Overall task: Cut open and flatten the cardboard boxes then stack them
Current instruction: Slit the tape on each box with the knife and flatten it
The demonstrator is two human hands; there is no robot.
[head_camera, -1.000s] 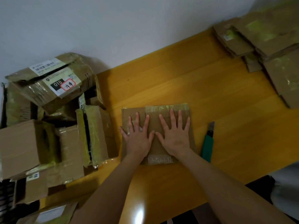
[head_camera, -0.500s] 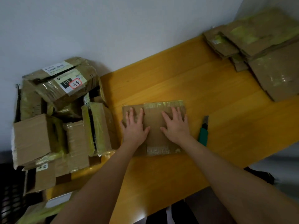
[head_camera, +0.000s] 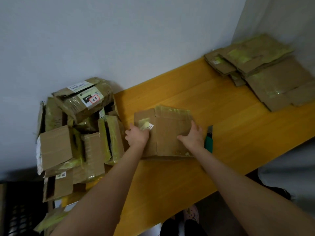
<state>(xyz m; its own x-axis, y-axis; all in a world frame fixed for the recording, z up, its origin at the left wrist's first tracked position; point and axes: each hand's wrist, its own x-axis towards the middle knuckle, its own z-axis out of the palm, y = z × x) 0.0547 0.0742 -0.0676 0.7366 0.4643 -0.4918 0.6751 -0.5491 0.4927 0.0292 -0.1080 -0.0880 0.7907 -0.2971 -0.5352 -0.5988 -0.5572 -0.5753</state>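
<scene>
Flattened box [head_camera: 167, 133] at frame centre, over the table [head_camera: 230, 120]. Can't tell if it lies flat on the wood or is raised off it; there is a dark shadow line under its near edge.

Left hand [head_camera: 137, 137] grips the box's left edge. Its fingers curl around the edge and the tips are hidden behind the cardboard. A small white label [head_camera: 150, 126] and a patch of tape sit right at the knuckles.

Right hand [head_camera: 193, 137] holds the right edge, thumb on the top face, fingers wrapped over the side with the tips out of sight.

Utility knife [head_camera: 209, 142], green body, lies on the table just right of the right hand. The wrist covers its lower end, and the blade state is unreadable.

Pile of uncut boxes [head_camera: 76, 133] at left, overlapping each other. The top one has a "010" sticker; other print is too small to read.

Stack of flattened boxes [head_camera: 265, 72] at upper right, in the wall corner, cut off by the right frame edge and blurred.

Lower left is dark and hard to make out.
</scene>
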